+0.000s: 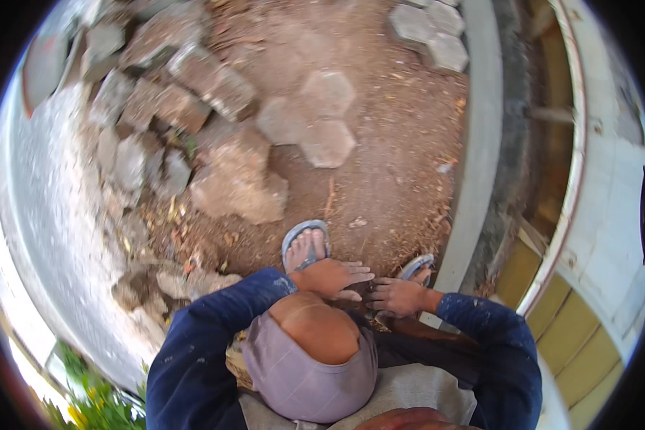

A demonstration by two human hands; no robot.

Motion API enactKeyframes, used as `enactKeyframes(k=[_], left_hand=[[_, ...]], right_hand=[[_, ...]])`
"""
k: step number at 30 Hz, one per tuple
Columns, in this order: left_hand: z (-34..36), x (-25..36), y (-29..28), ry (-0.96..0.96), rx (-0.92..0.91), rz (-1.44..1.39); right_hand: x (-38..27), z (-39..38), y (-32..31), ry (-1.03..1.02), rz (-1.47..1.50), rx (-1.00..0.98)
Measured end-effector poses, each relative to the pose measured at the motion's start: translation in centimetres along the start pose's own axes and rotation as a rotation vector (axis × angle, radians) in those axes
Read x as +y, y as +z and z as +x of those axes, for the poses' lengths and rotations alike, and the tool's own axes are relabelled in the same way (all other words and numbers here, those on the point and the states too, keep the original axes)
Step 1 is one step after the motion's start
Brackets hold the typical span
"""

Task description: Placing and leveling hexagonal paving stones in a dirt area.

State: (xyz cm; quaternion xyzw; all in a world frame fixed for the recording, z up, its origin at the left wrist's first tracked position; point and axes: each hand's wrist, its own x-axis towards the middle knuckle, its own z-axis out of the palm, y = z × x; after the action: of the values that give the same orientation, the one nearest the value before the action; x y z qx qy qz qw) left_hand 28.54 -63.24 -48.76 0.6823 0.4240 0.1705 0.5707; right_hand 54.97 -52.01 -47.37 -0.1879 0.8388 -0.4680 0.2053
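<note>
My left hand (332, 278) hovers or rests just beyond my bare left knee, fingers stretched out and holding nothing. My right hand (400, 297) is close to its right, also with straight, parted fingers and nothing in it. The two sets of fingertips point at each other with a narrow gap between. Past my left sandal (292, 236), a grey three-lobed paving block (312, 118) lies flat on the brown dirt. Left of that block lies a large, rough, dirt-covered slab piece (240, 179). Neither hand touches the block or the slab.
A heap of broken blocks and stones (158, 104) fills the upper left, beside a pale road (57, 215). More grey pavers (430, 29) lie at the far right. A long concrete kerb (480, 143) runs along the right, with a white-edged wall beyond. Leafy plants (100, 394) show lower left.
</note>
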Motion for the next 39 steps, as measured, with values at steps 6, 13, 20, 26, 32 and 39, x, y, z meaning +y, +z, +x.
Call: enactKeyframes(k=[6, 13, 20, 26, 32, 39], left_hand=[[-4.7, 2.1, -8.3, -0.125, 0.699, 0.173], [-12.9, -0.2, -17.6, -0.723, 1.178, 0.722], [-14.6, -2.5, -17.1, -0.653, 0.693, 0.732], [-15.2, -4.5, -16.2, -0.616, 0.584, 0.939], [-10.5, 2.9, -15.2, -0.486, 0.649, 0.559], [3.7, 5.7, -25.2, -0.172, 0.375, 0.669]], right_hand=[[1.3, 2.2, -6.5, 0.125, -0.053, 0.330], [4.7, 9.1, -12.3, 0.337, 0.092, 0.694], [5.2, 22.1, -12.8, 0.541, 0.253, 0.829], [5.6, 26.6, -12.4, 0.627, 0.517, 1.079], [1.5, 18.0, -11.4, 0.486, 0.851, 1.398], [3.9, 10.4, -14.6, 0.351, 1.304, 1.761]])
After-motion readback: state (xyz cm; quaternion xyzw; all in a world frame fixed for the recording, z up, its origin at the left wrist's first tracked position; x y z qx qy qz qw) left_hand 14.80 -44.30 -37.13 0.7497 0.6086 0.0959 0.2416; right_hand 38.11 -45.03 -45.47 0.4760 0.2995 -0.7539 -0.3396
